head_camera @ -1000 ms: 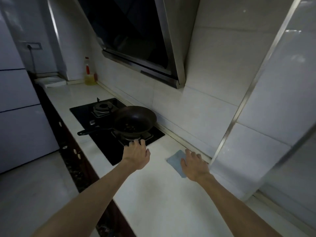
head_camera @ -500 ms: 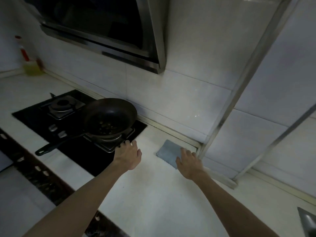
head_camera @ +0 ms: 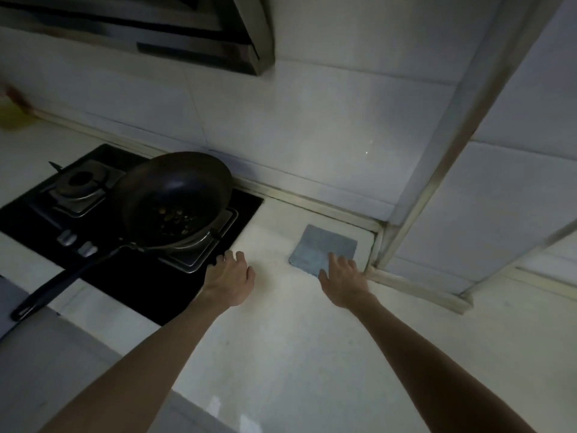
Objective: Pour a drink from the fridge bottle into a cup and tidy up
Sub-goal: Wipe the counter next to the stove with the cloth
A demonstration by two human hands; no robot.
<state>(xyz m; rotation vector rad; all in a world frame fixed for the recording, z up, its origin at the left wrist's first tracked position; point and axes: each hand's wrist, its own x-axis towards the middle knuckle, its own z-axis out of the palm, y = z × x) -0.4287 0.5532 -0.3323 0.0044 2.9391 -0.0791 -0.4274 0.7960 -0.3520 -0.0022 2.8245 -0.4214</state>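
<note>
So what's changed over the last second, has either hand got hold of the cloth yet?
The right hand has reached forward onto the near corner of the blue cloth; no grip is visible, its fingers lie open. The left hand stays open and empty beside the stove. Cloth and pan have not moved; only the view has shifted.

Yellow bottle [head_camera: 11,115]: blurred, cut by the left edge. Cloth [head_camera: 321,247]: near corner hidden under my right hand [head_camera: 343,281].

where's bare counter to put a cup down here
Bare counter lies between the two forearms, and on from the stove edge to the blue cloth. More runs right of the right hand. The stove is crowded by the pan.
</note>
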